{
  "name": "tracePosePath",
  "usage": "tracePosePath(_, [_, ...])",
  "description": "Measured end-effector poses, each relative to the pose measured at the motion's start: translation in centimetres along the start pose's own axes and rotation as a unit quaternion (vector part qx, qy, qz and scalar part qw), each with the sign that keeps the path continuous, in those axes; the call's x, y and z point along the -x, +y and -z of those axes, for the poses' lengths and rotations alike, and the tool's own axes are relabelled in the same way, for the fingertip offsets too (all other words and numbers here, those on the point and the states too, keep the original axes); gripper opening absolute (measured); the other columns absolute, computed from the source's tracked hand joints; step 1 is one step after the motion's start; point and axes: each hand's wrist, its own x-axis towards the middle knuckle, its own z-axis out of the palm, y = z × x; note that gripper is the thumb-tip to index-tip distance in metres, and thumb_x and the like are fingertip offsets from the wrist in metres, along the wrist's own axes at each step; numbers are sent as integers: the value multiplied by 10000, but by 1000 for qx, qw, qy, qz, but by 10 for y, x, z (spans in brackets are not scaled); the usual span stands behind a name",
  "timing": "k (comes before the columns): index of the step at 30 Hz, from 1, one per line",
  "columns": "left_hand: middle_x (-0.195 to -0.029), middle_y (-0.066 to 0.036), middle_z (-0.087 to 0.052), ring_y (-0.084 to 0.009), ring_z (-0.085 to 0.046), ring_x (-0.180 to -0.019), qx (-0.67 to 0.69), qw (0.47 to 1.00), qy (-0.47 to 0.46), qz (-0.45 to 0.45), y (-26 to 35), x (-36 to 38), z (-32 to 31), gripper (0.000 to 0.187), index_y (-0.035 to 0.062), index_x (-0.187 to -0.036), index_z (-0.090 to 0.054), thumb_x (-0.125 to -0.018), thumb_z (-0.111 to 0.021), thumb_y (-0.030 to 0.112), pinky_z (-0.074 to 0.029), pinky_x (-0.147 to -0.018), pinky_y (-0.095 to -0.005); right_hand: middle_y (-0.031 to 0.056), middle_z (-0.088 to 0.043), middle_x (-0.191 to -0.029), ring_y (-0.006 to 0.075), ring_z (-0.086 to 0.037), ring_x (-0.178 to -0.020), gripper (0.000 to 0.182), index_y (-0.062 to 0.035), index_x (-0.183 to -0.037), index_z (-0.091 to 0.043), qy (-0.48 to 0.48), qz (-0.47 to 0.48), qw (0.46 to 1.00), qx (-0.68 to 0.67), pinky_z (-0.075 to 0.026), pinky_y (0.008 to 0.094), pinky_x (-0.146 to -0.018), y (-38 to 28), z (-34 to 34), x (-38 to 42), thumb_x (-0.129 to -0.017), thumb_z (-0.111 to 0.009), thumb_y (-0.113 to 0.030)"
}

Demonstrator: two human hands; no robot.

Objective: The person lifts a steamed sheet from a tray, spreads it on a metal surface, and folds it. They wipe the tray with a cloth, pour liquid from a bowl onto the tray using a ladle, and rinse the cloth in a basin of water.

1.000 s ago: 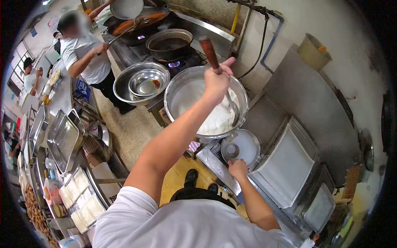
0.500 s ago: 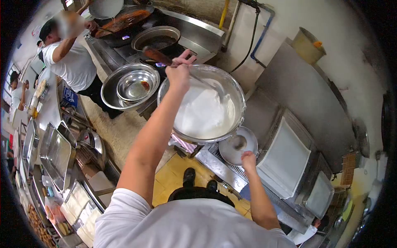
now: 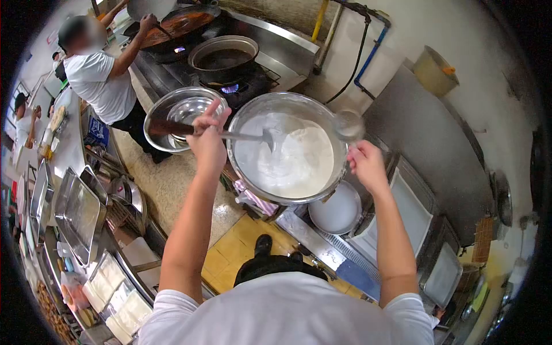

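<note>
A large metal bowl (image 3: 339, 183) holds white batter-like liquid (image 3: 305, 155). My left hand (image 3: 207, 135) grips a long utensil (image 3: 244, 137) near its dark wooden handle, at the bowl's left side; the metal end dips into the liquid. Some of its fingers point upward. My right hand (image 3: 367, 164) is closed at the bowl's right rim, around the handle of a small ladle (image 3: 349, 125), which is blurred. Below the large bowl's right side sits a round pot (image 3: 336, 210) with whitish contents.
Nested metal bowls (image 3: 167, 98) sit left of the large bowl. A lit burner (image 3: 230, 89) and dark wok (image 3: 224, 56) are behind. A person (image 3: 98, 80) works at another wok. White trays (image 3: 443, 273) stand at right, metal trays (image 3: 77, 213) at left.
My left hand and the utensil have moved left and down. My right hand has risen from the round pot to the large bowl's right rim, with the ladle now visible.
</note>
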Motion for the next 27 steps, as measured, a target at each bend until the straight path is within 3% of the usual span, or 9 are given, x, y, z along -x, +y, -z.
tracePosePath(1, [-1363,-285,-587,-411,-681,-1141,-15,1000,0,-2,4,10,4,240,14,-784,-503,-846,-425,-204,-567,-962,-461,160,-683,-808,241,-671,-742,184,34,-984,-655,6,52,990,133,-551,396,-680,-2,-12,-16,-937,-622,-141])
tracePosePath(3, [-1333,-284,-606,-405,-679,-1151,-44,999,0,-6,14,30,6,241,16,-788,-500,-839,-427,-208,-557,-956,-444,305,-695,-898,454,-698,-879,205,86,-927,-658,0,85,958,275,-560,514,-839,-9,-46,-40,-921,-553,-89])
tracePosePath(9, [-1211,-245,-650,-370,-678,-1148,-125,991,-37,-31,16,79,3,258,7,-823,-505,-805,-394,-226,-516,-1043,-463,279,-720,-953,428,-713,-978,185,55,-985,-689,-56,131,885,444,-574,499,-889,23,-112,-103,-916,-561,-60])
tracePosePath(15, [-1209,-220,-657,-350,-660,-1185,-131,989,-60,-36,11,96,-4,281,-7,-871,-544,-812,-386,-231,-505,-1058,-451,235,-731,-1037,373,-728,-993,179,37,-1022,-690,-47,153,836,525,-606,479,-834,38,-148,-123,-923,-584,-67])
tracePosePath(18, [-1206,-217,-663,-355,-661,-1183,-157,984,-69,-45,8,97,-3,259,9,-856,-536,-829,-432,-227,-503,-1058,-452,235,-737,-1015,375,-733,-981,183,25,-1009,-706,-53,151,850,502,-606,478,-830,53,-169,-129,-925,-579,-76])
tracePosePath(21, [-1209,-212,-674,-320,-660,-1179,-169,982,-72,-47,5,99,-3,268,12,-858,-562,-814,-435,-220,-502,-1029,-412,315,-706,-1006,450,-709,-975,195,72,-994,-689,-116,108,883,441,-582,500,-875,45,-177,-116,-878,-567,-25])
tracePosePath(27, [-1219,-194,-687,-257,-646,-1164,-230,969,-70,-58,0,103,-1,271,20,-863,-588,-808,-449,-206,-493,-964,-354,314,-709,-989,474,-689,-1020,225,72,-963,-718,-182,23,919,348,-560,491,-895,46,-189,-101,-873,-582,-82])
